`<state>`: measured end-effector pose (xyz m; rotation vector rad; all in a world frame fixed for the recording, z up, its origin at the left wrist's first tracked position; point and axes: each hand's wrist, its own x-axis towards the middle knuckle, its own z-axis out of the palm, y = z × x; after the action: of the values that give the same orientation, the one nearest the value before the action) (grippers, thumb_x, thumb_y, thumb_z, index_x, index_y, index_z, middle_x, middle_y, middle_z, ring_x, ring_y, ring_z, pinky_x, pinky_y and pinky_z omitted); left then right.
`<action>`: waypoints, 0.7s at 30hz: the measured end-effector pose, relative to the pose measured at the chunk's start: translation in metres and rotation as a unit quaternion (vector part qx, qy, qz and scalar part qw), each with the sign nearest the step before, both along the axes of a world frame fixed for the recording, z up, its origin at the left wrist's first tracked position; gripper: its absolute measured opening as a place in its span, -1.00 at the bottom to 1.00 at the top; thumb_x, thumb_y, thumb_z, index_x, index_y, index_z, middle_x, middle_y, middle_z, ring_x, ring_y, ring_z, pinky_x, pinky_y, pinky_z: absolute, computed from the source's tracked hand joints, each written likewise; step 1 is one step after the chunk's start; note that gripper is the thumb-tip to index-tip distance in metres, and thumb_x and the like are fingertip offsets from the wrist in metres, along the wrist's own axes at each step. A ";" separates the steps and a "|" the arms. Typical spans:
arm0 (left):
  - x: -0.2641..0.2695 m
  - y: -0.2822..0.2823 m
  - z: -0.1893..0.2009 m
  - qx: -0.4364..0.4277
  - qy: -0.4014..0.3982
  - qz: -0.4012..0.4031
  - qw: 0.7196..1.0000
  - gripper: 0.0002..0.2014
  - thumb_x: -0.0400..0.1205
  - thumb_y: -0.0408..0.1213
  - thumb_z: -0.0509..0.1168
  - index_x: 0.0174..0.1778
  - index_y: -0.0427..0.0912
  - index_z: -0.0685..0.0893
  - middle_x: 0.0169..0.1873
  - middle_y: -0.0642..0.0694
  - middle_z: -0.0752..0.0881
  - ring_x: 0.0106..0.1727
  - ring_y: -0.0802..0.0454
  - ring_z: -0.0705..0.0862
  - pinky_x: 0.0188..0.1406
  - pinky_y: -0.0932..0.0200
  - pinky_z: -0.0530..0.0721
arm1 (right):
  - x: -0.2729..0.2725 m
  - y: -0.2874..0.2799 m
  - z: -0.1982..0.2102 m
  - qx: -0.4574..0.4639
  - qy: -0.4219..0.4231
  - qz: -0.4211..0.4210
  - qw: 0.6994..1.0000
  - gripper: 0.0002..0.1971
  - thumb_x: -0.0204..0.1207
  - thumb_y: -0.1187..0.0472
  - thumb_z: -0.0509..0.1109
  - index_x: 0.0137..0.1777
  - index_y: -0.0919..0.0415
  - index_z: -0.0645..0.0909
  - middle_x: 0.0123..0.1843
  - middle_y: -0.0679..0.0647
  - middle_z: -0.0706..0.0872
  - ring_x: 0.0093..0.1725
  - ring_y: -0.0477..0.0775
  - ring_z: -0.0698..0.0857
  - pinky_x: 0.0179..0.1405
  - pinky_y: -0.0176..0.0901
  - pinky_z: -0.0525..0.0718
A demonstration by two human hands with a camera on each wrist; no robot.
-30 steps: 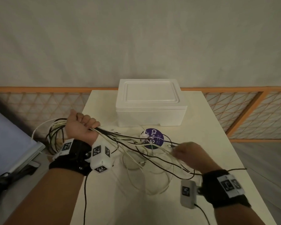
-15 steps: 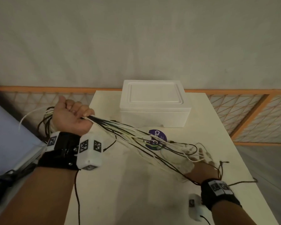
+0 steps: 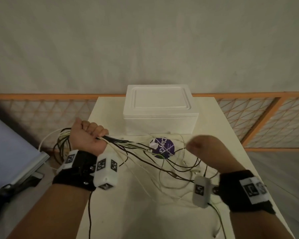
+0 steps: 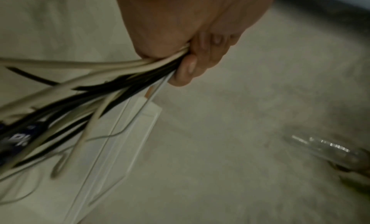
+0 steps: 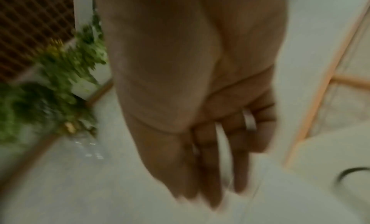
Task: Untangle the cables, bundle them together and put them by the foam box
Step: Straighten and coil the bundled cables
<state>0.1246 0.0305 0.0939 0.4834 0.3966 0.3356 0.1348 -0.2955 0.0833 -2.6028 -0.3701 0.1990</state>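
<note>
A pale wall [image 3: 145, 40] rises behind a cream table [image 3: 162, 213], with an orange-framed lattice screen [image 3: 266, 111] running along the table's far edge. On the table, black and white cables [image 3: 155, 157] sprawl in loose, crossing loops across its middle, from the left edge towards the right edge. The left hand [image 3: 88, 137] is raised over the left edge, its fingers [image 4: 188, 69] curled tight round a gathered bunch of those cables; from the fist the strands fan out and sag rightward to the surface, while more loops hang off past the left edge behind the wrist. The right hand [image 3: 209, 150] hovers above the right part of the table, blurred; in the right wrist view its fingers [image 5: 208, 172] hang long and fairly straight, close together, and whether a thin strand is caught between them cannot be told. The white foam box [image 3: 160, 109] sits at the far edge, its lid on, so what it contains is hidden; the nearest cable loops lie just in front of its near wall. A round purple sticker [image 3: 162, 147] lies flat under the cables, between the box and the hands. Off the table's left edge lie a pale flat panel [image 3: 9, 149] and a dark tool [image 3: 5, 192].
</note>
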 end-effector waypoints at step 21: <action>-0.009 0.047 0.051 0.003 -0.066 0.062 0.996 -0.40 0.74 0.09 -0.08 -0.65 -0.06 0.27 -0.72 0.07 0.19 -0.70 0.14 0.14 -0.58 0.40 0.16 | -0.018 -0.090 -0.155 -0.189 0.218 -0.251 0.924 0.05 -0.05 -0.50 0.48 0.53 -0.41 0.18 0.69 -0.07 -0.22 0.55 0.32 0.24 0.43 0.35 0.37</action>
<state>0.1156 0.0771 0.1450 0.4412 0.2986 0.4871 0.1170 -0.3856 -0.0713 -2.8081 0.5415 0.7063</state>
